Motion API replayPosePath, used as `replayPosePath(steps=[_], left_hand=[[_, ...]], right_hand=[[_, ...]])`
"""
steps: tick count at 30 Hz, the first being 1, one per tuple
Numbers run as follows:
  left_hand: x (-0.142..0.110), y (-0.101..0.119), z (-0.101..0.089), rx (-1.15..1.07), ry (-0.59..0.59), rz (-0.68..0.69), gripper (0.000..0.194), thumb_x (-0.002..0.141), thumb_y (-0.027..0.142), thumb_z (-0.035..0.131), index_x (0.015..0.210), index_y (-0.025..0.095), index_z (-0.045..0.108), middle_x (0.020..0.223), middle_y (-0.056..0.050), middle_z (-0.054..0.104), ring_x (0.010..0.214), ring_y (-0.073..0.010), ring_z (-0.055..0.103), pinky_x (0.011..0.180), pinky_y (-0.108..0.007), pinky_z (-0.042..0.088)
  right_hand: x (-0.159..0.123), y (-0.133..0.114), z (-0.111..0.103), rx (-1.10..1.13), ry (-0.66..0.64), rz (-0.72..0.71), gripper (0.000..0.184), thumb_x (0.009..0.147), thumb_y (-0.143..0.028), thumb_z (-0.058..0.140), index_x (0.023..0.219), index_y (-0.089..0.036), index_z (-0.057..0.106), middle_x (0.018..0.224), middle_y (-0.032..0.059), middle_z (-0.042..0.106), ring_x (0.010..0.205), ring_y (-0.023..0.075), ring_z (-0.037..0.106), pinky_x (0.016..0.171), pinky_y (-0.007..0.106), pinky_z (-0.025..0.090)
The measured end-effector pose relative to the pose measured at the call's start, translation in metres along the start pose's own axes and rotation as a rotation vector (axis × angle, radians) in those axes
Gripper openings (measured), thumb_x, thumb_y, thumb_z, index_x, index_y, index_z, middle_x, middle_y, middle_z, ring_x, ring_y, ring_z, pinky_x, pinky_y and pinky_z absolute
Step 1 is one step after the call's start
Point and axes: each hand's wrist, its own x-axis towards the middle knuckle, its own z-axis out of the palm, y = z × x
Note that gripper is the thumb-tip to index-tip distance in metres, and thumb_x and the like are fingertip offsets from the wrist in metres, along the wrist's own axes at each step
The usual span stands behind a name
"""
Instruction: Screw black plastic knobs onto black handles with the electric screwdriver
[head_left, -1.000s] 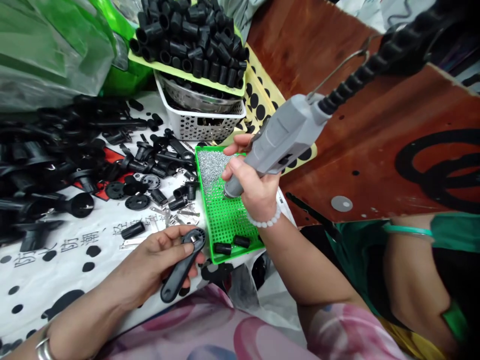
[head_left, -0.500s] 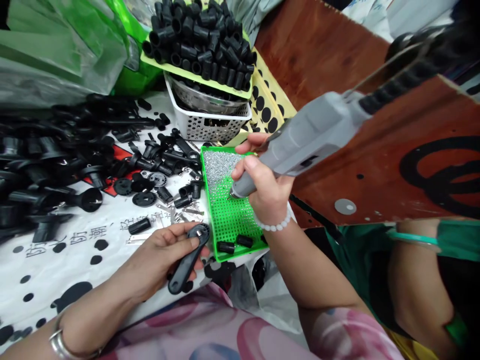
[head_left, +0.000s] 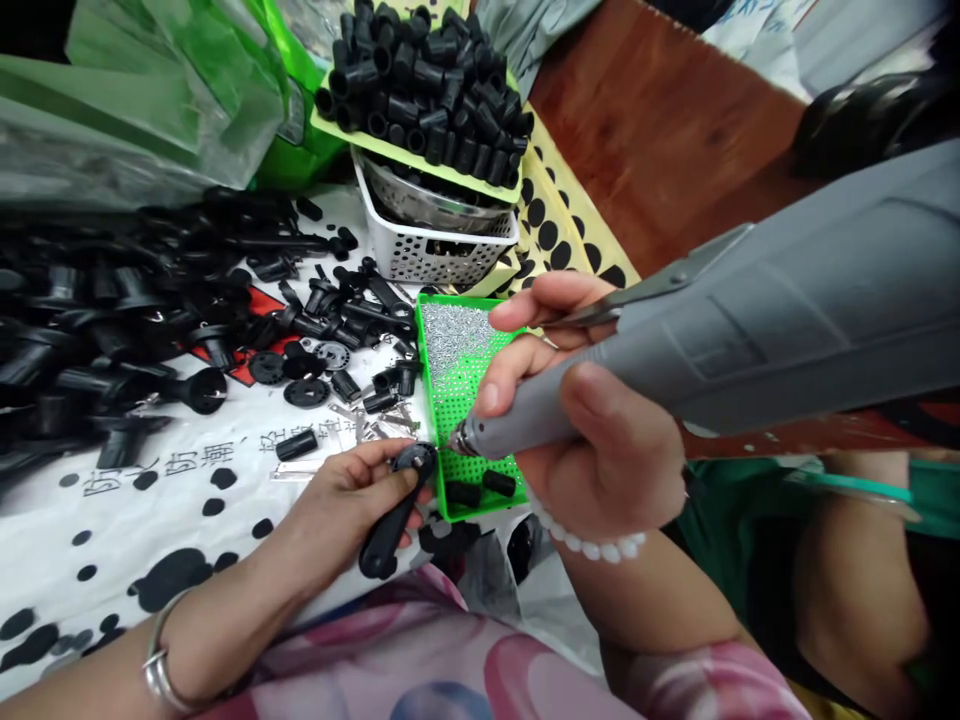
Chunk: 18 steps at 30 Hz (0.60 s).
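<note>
Presently, a black handle (head_left: 388,530) with a round end sits in the left hand (head_left: 352,490), pinched between the thumb on top and the fingers beneath, its round end pointing away from the wearer. Just to the right of that hand, the tip of a grey power driver (head_left: 720,350) hovers near the round end; whether the two touch I cannot tell. The right hand (head_left: 607,470) wraps round the driver's front part, thumb on the near side and fingers curled over the far side.

Beyond the left hand's fingertips and under the driver's tip lies a green tray (head_left: 452,408), small silvery screws (head_left: 454,335) heaped at its far end and two black cylinders (head_left: 499,483) at its near end. Just past the left hand's knuckles are thin metal strips (head_left: 382,420) and a loose black cylinder (head_left: 296,445) on the white-covered bench (head_left: 150,520). Farther off, to that hand's left, spreads a large pile of black parts (head_left: 75,340). Well ahead of both hands stands a white basket (head_left: 405,255), with a yellow-green tray (head_left: 420,160) of black tubes (head_left: 427,85) on top. To the right of the right hand, another person's arm (head_left: 855,580) shows.
</note>
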Motion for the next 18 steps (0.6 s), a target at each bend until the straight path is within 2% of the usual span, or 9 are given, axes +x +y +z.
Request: replayPosePath(steps=[5, 9, 14, 18], left_hand=[[0.0, 0.0, 0.0, 0.007, 0.005, 0.002, 0.04, 0.064, 0.03, 0.078, 0.097, 0.015, 0.061, 0.063, -0.003, 0.068, 0.047, -0.0106, 0.058, 0.042, -0.018, 0.048], [0.0, 0.0, 0.0, 0.02, -0.003, 0.014, 0.041, 0.064, 0.031, 0.078, 0.098, 0.015, 0.061, 0.063, -0.002, 0.068, 0.048, -0.0109, 0.058, 0.043, -0.019, 0.048], [-0.001, 0.0, 0.001, 0.032, 0.005, 0.011, 0.043, 0.063, 0.032, 0.078, 0.099, 0.015, 0.061, 0.063, -0.002, 0.067, 0.047, -0.0109, 0.057, 0.043, -0.02, 0.048], [-0.001, 0.001, 0.001, 0.038, 0.015, 0.009, 0.042, 0.062, 0.033, 0.079, 0.096, 0.015, 0.061, 0.061, 0.0, 0.066, 0.047, -0.0113, 0.057, 0.042, -0.02, 0.047]], right_hand=[[-0.003, 0.002, 0.006, 0.059, -0.01, 0.039, 0.036, 0.078, -0.045, 0.063, 0.105, -0.026, 0.048, 0.062, -0.0014, 0.058, 0.09, 0.025, 0.065, 0.065, 0.037, 0.053], [-0.004, 0.006, 0.007, 0.003, -0.025, 0.045, 0.036, 0.078, -0.051, 0.06, 0.106, -0.031, 0.047, 0.072, 0.0006, 0.06, 0.095, 0.0242, 0.064, 0.072, 0.038, 0.055], [-0.003, 0.012, 0.007, -0.04, -0.013, -0.008, 0.026, 0.079, -0.05, 0.06, 0.097, -0.032, 0.053, 0.095, 0.003, 0.057, 0.099, 0.0248, 0.062, 0.068, 0.039, 0.057], [-0.003, 0.011, 0.008, -0.078, -0.041, -0.041, 0.023, 0.081, -0.05, 0.058, 0.094, -0.031, 0.053, 0.096, 0.0033, 0.056, 0.095, 0.025, 0.062, 0.067, 0.041, 0.057]])
